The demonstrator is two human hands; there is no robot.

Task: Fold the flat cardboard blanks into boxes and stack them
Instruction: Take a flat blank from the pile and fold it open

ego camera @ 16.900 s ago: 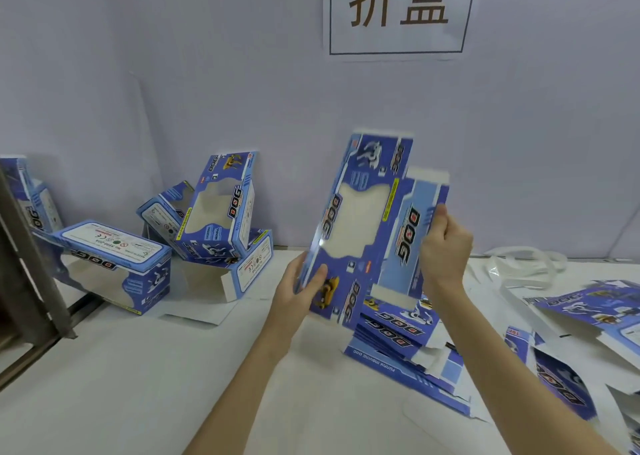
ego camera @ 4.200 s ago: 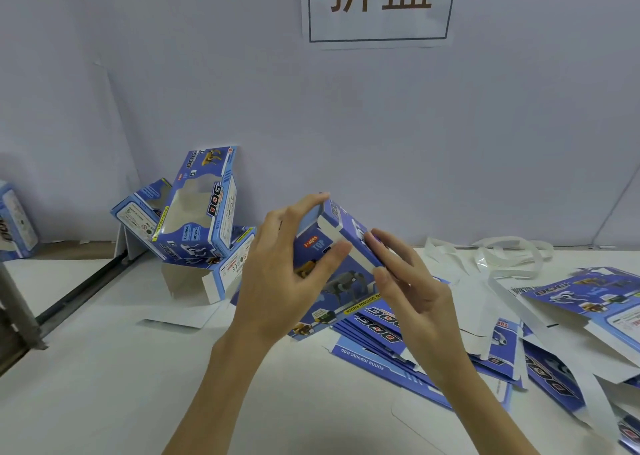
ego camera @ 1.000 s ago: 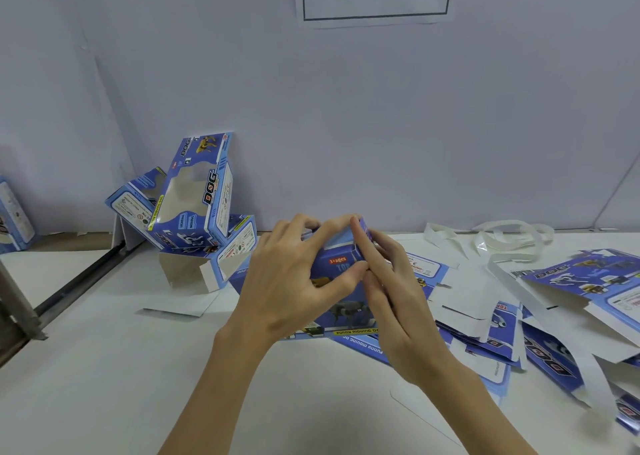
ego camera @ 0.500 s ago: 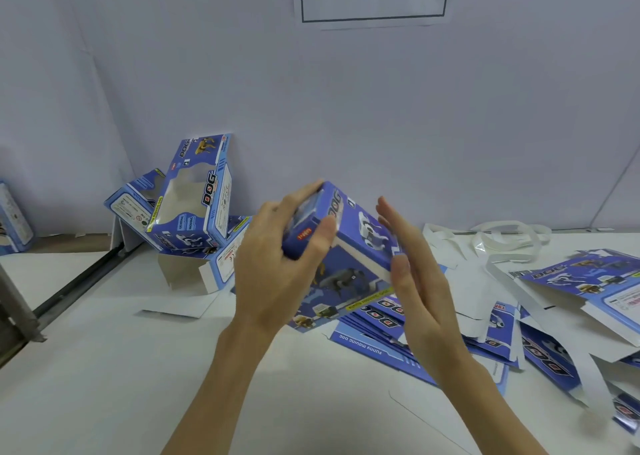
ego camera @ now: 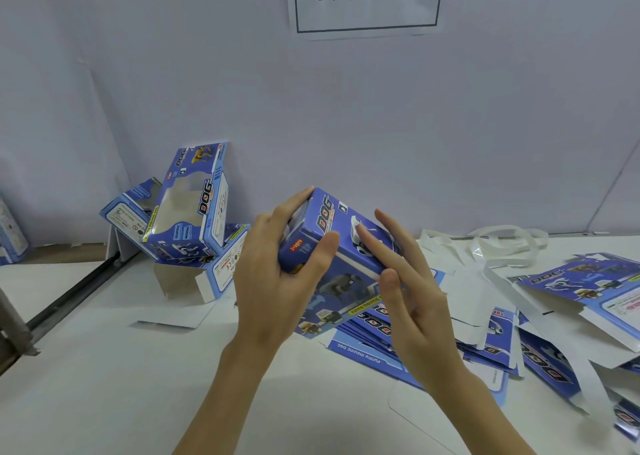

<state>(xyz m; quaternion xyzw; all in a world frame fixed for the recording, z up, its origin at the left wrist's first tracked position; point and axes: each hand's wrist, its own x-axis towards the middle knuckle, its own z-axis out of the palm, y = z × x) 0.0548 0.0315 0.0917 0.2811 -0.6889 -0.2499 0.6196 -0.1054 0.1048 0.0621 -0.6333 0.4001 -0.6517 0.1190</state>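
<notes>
Two bare hands at one folded blue cardboard box [ego camera: 341,243], lifted clear of the white tabletop [ego camera: 104,385] and tilted. Left hand [ego camera: 277,281] curled round the near closed end: thumb flat across the glossy end panel printed "TOP", index and other fingers wrapped over the far upper corner. Right hand [ego camera: 412,302] against the box's right long side, fingers [ego camera: 375,250] straight and slightly spread, tips resting on the printed white dog; thumb at the lower edge where a white raw-cardboard strip shows. Smooth printed card, sharp creased edges, "DOG" in red-edged letters along the upper face.

Directly below the right palm and fingers, touching the table: fanned pile of flat blanks [ego camera: 415,343], thin, blue-printed, with rounded white tabs sticking out. Further right of the right fingers, more loose blanks [ego camera: 581,292], some flipped to show the matte white inside.

Left of the left fingers, well apart from them: heap of finished boxes [ego camera: 194,212] against the pale wall, rectangular, each with a cut-out window; top one leaning tilted, lower one with an unclosed white flap lying open on the table. Beyond the right fingertips, near the wall: curled translucent plastic strapping [ego camera: 502,246] in loose loops. High above both hands: white paper sign [ego camera: 367,1] with brown characters inside a thin dark frame.
</notes>
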